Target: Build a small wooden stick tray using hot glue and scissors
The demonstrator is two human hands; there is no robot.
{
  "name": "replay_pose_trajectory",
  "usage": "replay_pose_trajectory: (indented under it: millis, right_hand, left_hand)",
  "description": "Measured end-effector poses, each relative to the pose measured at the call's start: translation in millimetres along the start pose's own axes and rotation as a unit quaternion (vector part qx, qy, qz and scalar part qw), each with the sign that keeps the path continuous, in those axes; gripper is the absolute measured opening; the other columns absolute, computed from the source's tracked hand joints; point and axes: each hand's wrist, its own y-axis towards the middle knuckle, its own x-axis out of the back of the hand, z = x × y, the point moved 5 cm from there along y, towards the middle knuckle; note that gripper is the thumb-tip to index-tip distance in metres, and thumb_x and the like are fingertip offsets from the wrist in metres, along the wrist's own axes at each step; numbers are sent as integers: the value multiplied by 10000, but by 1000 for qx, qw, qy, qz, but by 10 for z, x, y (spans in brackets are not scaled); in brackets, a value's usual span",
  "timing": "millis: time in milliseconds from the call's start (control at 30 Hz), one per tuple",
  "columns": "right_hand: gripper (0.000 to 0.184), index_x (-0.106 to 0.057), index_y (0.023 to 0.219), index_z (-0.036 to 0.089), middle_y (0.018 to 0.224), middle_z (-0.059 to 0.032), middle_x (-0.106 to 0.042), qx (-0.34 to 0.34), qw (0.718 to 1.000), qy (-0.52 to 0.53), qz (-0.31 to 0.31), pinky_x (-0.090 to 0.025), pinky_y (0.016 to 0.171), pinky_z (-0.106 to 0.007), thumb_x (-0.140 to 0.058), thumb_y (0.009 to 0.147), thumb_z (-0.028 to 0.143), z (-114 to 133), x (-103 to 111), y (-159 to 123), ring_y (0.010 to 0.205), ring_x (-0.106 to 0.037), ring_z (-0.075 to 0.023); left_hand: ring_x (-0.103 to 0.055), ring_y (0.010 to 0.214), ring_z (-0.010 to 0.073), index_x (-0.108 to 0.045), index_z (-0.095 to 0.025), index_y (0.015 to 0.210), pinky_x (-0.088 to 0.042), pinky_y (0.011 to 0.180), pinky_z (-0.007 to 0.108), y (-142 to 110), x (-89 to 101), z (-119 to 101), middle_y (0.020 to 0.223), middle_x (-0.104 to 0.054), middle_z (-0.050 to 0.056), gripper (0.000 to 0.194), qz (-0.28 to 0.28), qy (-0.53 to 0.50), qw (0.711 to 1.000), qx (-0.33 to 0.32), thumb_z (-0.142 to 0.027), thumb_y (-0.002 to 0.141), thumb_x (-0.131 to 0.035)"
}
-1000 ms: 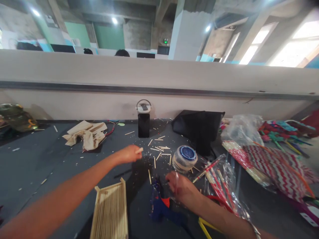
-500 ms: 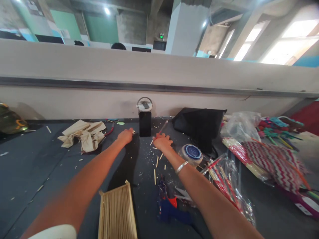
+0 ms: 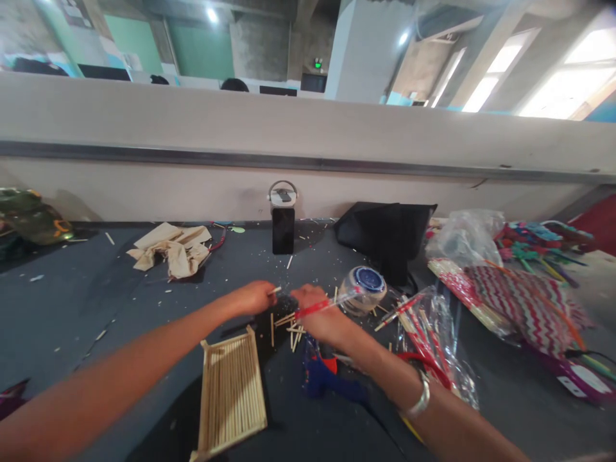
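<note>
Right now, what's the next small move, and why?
I'd probably have the right hand gather the loose sticks: they lie scattered close beside it, while the left hand pinches a short stick.
</note>
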Motion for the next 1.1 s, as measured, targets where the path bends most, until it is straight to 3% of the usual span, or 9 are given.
replay_pose_trajectory:
  millis: [133, 233, 433, 600, 800, 933, 1100]
  right_hand:
    - [320, -566, 1208, 167, 1217, -90, -595, -122, 990, -50, -43, -526, 842, -446, -585, 924, 313, -290, 264, 294, 1020, -618, -235]
    - [327, -565, 1209, 158, 1212, -97, -596, -204, 975, -78, -44, -533, 830, -437, -591, 921, 308, -417, 251, 394, 1007, -622, -233]
    - [275, -587, 1175, 178, 1191, -84, -610, -191, 976, -100, -7, -539, 818, -410, -577, 930, 304, -412, -4, 270, 977, -630, -211]
    - [280, -588, 1170, 162, 1184, -87, -612, -139, 984, -112, -1, -537, 822, -420, -584, 926, 298, -114, -102, 61, 987, -628, -219]
    - [192, -622, 1082, 147, 1080, -57, -653, -17, 994, -109, 5, -539, 807, -395, -587, 925, 251, 267, -109, -314, 949, -640, -199]
    - [276, -580, 1182, 152, 1140, -84, -628, -71, 980, -187, -22, -535, 823, -416, -575, 932, 271, 104, 140, -252, 992, -629, -221]
    - [303, -582, 1182, 157, 1194, -93, -611, -84, 956, -275, 59, -525, 841, -450, -606, 913, 292, -181, 200, 65, 1016, -621, -240]
  left_hand:
    - [-606, 1026, 225, -574, -172, 1178, -526, 863, 428, 337, 253, -54, 1204, -593, 91, 311, -83, 9, 996, 16, -327, 909, -562]
    - [-609, 1020, 226, -556, -164, 1202, -531, 851, 432, 642, 286, -145, 1204, -589, 97, 338, -120, 13, 992, 44, -325, 904, -571]
    - [-613, 1008, 225, -550, -159, 1209, -535, 842, 433, 912, 179, -204, 1200, -590, 98, 347, -133, 14, 989, 64, -324, 905, -571]
    - [-612, 1013, 225, -553, -165, 1205, -535, 841, 425, 722, 88, -157, 1197, -591, 94, 342, -98, 17, 994, 41, -321, 901, -577]
    - [-626, 962, 204, -584, -154, 1148, -541, 823, 410, 72, -164, -148, 1140, -619, 86, 294, 22, 6, 999, -34, -326, 911, -560]
    - [-642, 888, 198, -613, -131, 1077, -554, 768, 376, -151, -154, -96, 1046, -646, 59, 277, 81, 1, 996, -41, -343, 904, -569]
    - [-628, 956, 210, -599, -143, 1116, -538, 823, 410, -27, 74, -86, 1110, -630, 77, 285, 31, -8, 999, -32, -335, 909, -562]
